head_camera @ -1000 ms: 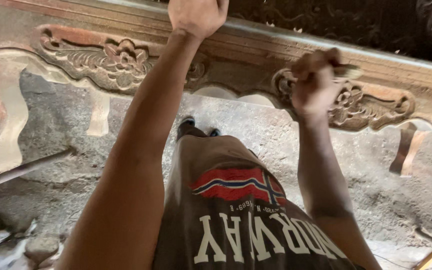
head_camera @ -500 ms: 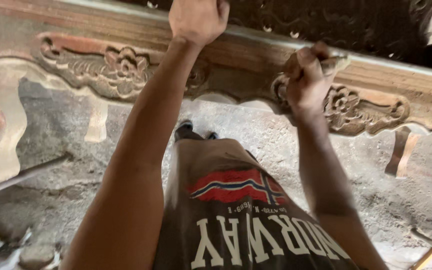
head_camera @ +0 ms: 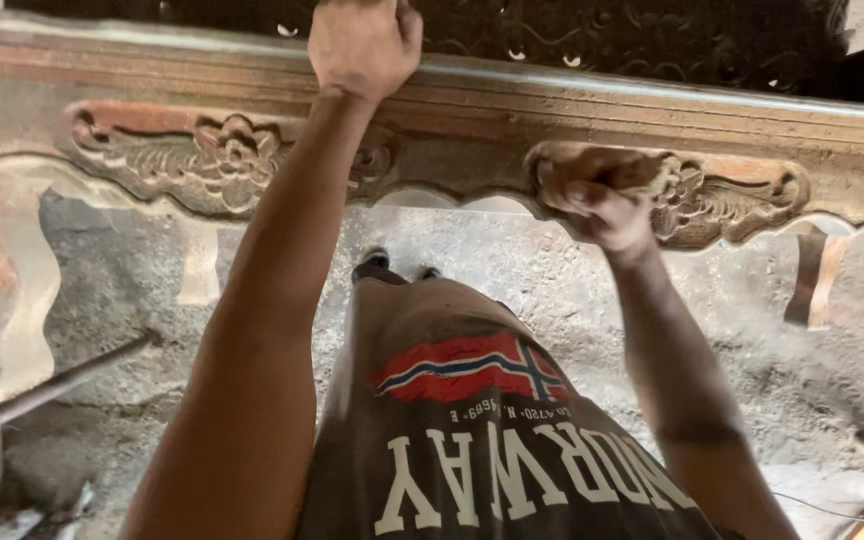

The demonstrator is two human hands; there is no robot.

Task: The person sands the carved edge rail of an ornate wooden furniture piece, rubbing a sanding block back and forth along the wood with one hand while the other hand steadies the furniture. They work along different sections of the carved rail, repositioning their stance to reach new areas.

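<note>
- Left hand (head_camera: 365,42) up at the top of the view, fingers curled shut over the upper edge of a carved wooden rail (head_camera: 472,125); palm rests on the top moulding, forearm running straight down toward the camera.
- Right hand (head_camera: 592,195) lower and to the right, closed in a fist against the front face of the rail. It is clamped around a small, pale, crumpled object; cannot tell whether this is abrasive paper or a rag, since most of it is hidden inside the fist.
- The fist sits on the left end of a carved floral ornament (head_camera: 727,200), touching it. The carving spreads to the right of the knuckles, reddish-brown with dusty high spots.
- A matching leaf-and-flower carving (head_camera: 192,165) lies on the left part of the rail, just beside the left forearm and partly crossed by it.
- Rail spans the whole view from left to right, slightly tilted, with a scalloped lower edge. Surface looks worn and dusty, red finish showing in patches.
- Behind the rail, along the top: dark openwork carving (head_camera: 652,40), mostly in shadow.
- Left edge: a curved, pale wooden leg section (head_camera: 7,300) hanging below the rail.
- Below: rough grey ground (head_camera: 512,260), dusty. The person's feet (head_camera: 392,268) show just beneath the rail, between the two arms.
- A thin grey rod (head_camera: 47,385) lies slantwise at lower left, well apart from both hands.
- Dark printed shirt (head_camera: 492,460) with a flag patch fills the bottom centre.
</note>
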